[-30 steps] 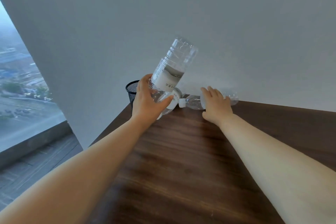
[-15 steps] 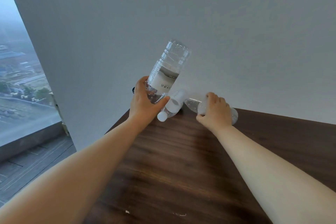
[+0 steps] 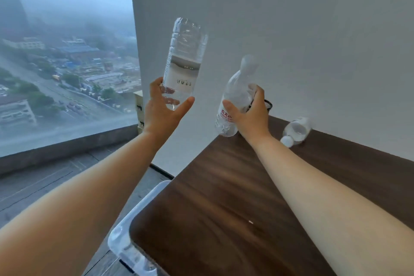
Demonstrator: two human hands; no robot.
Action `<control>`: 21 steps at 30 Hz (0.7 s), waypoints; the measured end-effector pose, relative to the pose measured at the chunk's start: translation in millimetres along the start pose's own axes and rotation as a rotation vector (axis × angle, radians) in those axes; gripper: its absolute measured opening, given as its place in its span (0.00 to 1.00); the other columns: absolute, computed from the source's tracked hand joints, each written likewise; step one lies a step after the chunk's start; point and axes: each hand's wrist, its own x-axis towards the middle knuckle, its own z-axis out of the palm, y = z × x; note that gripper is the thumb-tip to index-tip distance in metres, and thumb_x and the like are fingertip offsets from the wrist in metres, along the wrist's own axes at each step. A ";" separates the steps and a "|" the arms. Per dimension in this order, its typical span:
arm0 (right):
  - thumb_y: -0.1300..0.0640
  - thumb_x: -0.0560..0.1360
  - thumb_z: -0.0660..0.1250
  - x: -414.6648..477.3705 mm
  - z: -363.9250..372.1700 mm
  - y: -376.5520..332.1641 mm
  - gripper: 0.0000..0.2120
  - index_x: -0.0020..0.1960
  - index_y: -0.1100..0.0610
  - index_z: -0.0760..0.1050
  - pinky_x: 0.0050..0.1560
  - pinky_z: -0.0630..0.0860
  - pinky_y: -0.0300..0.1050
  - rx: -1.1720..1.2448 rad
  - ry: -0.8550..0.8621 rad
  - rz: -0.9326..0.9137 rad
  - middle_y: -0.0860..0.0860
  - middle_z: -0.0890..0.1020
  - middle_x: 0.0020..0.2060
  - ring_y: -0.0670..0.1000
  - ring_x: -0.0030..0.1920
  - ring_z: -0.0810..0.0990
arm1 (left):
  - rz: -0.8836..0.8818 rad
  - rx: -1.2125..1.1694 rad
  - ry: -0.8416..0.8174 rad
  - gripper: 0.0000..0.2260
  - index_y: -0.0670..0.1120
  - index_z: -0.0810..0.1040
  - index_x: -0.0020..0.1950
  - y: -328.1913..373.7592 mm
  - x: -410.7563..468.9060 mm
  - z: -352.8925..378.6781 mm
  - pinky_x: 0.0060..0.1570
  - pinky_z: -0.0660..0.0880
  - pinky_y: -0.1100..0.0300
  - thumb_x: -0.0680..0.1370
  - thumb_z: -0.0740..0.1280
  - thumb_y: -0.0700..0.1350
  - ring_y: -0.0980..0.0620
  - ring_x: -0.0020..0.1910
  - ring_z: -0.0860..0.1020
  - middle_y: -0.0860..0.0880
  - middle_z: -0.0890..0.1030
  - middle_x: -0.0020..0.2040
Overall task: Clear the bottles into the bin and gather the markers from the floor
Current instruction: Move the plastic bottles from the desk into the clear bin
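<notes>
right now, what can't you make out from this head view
Head view only.
Bin: only a rim sliver shows behind the right hand and the red-labelled bottle.
Clear tub: mostly under the table, blurred; contents unclear.
Inverted bottle: cap end hidden in the left hand.
Markers: none in view.

A dark wooden bench (image 3: pixel 224 204) meets the wall. One clear bottle (image 3: pixel 296 129) lies on its side at the far edge, white cap pointing away from the wall.

I read this as a high-rise office, dark wood desk (image 3: pixel 224 208) against plain grey wall (image 3: pixel 291 29), full-height window (image 3: pixel 67 63) over city streets below
</notes>
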 end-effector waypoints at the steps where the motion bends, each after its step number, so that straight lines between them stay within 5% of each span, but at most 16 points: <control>1: 0.51 0.69 0.73 -3.1 18.8 -4.2 0.35 0.70 0.57 0.60 0.65 0.69 0.45 0.006 -0.058 0.000 0.53 0.70 0.67 0.53 0.66 0.70 | -0.024 0.016 0.009 0.33 0.47 0.61 0.68 -10.2 0.3 -16.4 0.38 0.67 0.71 0.70 0.73 0.53 0.53 0.47 0.77 0.51 0.74 0.55; 10: 0.55 0.70 0.73 -38.4 163.9 -18.3 0.33 0.68 0.58 0.59 0.51 0.71 0.42 0.000 -0.384 0.091 0.56 0.72 0.63 0.54 0.59 0.74 | -0.204 0.142 0.065 0.34 0.46 0.61 0.70 -87.7 -5.7 -124.8 0.50 0.73 0.58 0.70 0.74 0.52 0.52 0.47 0.76 0.52 0.73 0.53; 13: 0.59 0.70 0.72 -41.0 190.8 -7.7 0.39 0.72 0.57 0.52 0.49 0.69 0.43 -0.122 -0.482 0.153 0.57 0.68 0.66 0.55 0.58 0.72 | -0.238 0.157 0.068 0.35 0.46 0.61 0.70 -113.0 -7.7 -144.4 0.53 0.74 0.56 0.69 0.74 0.53 0.50 0.51 0.77 0.50 0.74 0.55; 17: 0.57 0.68 0.75 -49.1 219.2 19.2 0.54 0.76 0.57 0.37 0.67 0.65 0.50 -0.478 -0.800 0.325 0.58 0.58 0.74 0.60 0.71 0.62 | -0.315 0.232 0.005 0.37 0.48 0.59 0.71 -148.3 -13.0 -155.7 0.49 0.74 0.56 0.68 0.74 0.55 0.52 0.49 0.76 0.48 0.73 0.63; 21: 0.54 0.71 0.70 -50.1 227.7 29.0 0.45 0.76 0.58 0.43 0.69 0.62 0.51 -0.648 -0.815 0.337 0.58 0.60 0.73 0.63 0.72 0.60 | -0.407 0.311 -0.082 0.36 0.49 0.60 0.71 -179.3 -21.6 -150.8 0.54 0.77 0.51 0.68 0.74 0.55 0.51 0.50 0.76 0.48 0.68 0.66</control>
